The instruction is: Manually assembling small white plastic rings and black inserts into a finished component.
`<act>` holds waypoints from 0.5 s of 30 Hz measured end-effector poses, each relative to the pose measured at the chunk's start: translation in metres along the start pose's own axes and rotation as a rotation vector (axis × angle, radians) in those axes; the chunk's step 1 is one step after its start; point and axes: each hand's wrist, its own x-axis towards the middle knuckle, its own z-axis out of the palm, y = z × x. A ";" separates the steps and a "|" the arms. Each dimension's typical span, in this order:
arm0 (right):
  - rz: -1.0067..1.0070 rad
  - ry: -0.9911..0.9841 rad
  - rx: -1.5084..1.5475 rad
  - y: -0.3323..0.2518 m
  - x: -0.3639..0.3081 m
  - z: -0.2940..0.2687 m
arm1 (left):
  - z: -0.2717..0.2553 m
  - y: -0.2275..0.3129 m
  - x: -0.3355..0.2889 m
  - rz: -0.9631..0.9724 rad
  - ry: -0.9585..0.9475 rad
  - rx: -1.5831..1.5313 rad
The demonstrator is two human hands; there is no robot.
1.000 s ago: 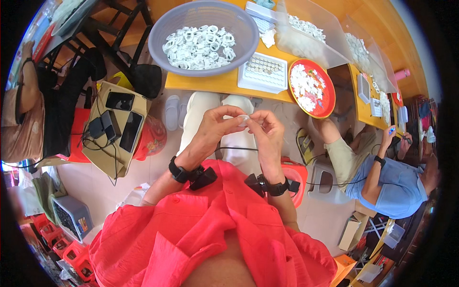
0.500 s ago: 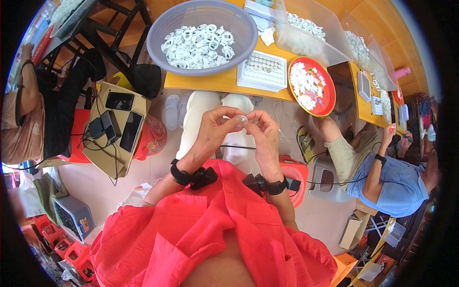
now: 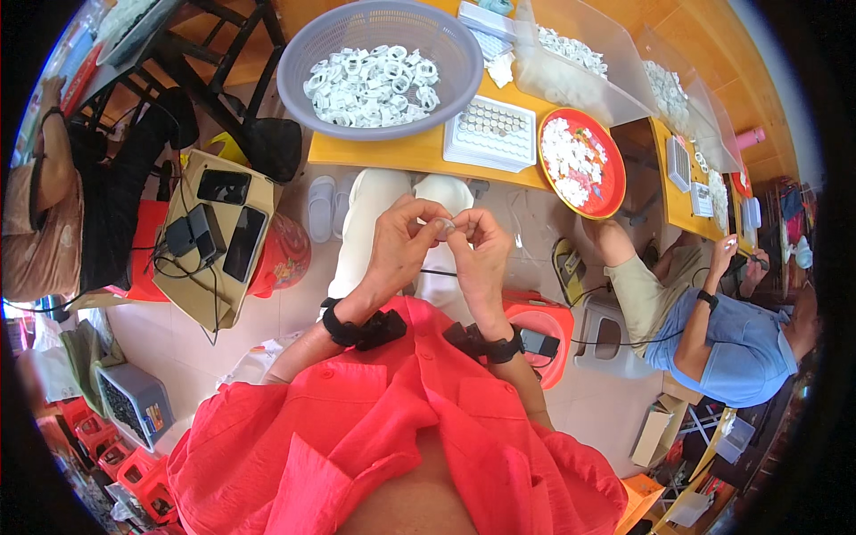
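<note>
Over my lap, my left hand (image 3: 399, 245) and my right hand (image 3: 482, 259) meet at the fingertips. Both pinch one small whitish plastic piece (image 3: 444, 229); fingers cover much of it, so its exact kind cannot be made out. Beyond my hands, a grey-purple plastic basket (image 3: 294, 67) holds many white ring-shaped plastic parts (image 3: 373, 86). To its right lies a white tray (image 3: 489, 153) with rows of small round pieces (image 3: 493, 120) in its far part. A red round plate (image 3: 613, 169) carries small white pieces (image 3: 571, 160).
The yellow table (image 3: 383, 153) has its edge just beyond my knees. Clear bins (image 3: 571, 86) of white parts stand at the back right. At left, a cardboard box (image 3: 201, 299) bears phones and cables. A person in a blue shirt (image 3: 740, 348) sits at right, another person (image 3: 45, 223) at left.
My right hand has shifted slightly left and turned, its fingers closing further over the small piece. My left hand stays nearly in place.
</note>
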 end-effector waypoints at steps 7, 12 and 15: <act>0.024 0.002 0.084 -0.001 -0.001 -0.006 | -0.005 0.003 0.005 -0.062 -0.039 0.041; -0.010 0.027 -0.010 0.000 0.002 -0.014 | -0.002 0.010 0.003 0.069 -0.082 0.200; -0.098 0.041 -0.177 -0.003 0.003 -0.014 | -0.002 0.015 0.003 0.172 -0.102 0.354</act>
